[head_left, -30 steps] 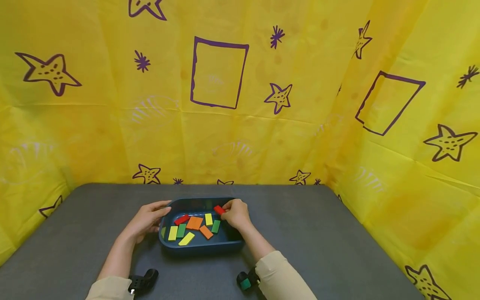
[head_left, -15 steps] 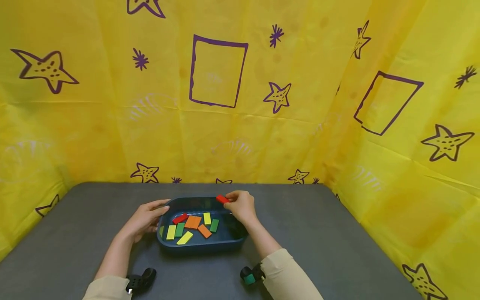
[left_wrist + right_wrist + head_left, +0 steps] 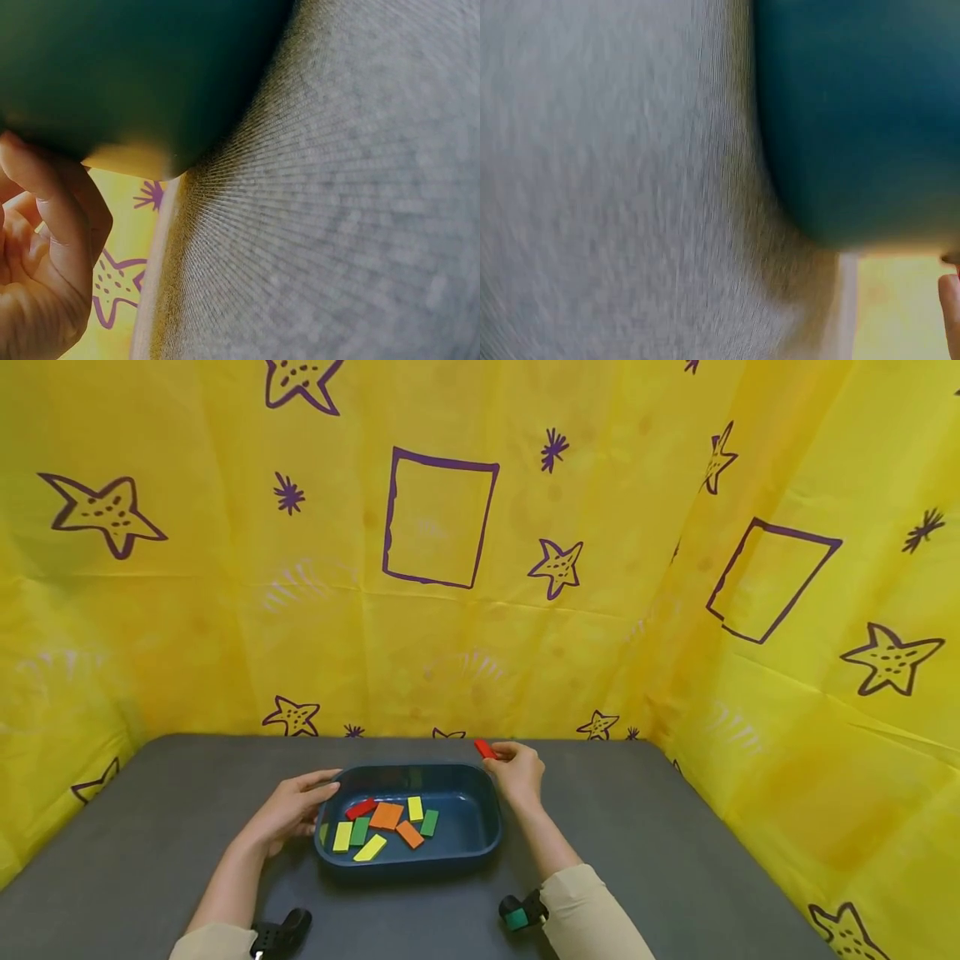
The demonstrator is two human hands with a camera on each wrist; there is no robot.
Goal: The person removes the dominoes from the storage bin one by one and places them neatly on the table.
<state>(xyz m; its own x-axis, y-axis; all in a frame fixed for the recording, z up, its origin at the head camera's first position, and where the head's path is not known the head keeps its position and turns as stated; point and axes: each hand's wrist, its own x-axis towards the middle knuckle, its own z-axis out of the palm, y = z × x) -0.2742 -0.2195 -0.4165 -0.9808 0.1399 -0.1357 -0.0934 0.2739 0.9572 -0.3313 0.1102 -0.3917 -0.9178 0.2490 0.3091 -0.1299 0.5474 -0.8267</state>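
A dark blue, round-cornered tray point(image 3: 467, 817) sits on the table in the head view. My left hand point(image 3: 288, 810) holds its left end, thumb and forefinger at the rim; in the left wrist view bent fingers point(image 3: 56, 202) meet the outer wall. Beyond the tray's far right corner, my right hand point(image 3: 519, 777) pinches a red block point(image 3: 485, 749) in the air. Inside the tray's left and middle lie a red block point(image 3: 361, 809), orange blocks point(image 3: 386, 816), green blocks point(image 3: 360, 832) and yellow blocks point(image 3: 342, 837). The right wrist view shows only a fingertip of that hand.
The dark grey table point(image 3: 630, 852) extends on both sides of the tray. A yellow curtain point(image 3: 480, 635) with purple starfish drawings stands behind it and along the right side. Black wrist straps point(image 3: 281, 933) sit on both forearms.
My right hand has lifted the red block out of the tray and carried it right, past the far right corner. My left hand stays at the tray's left end.
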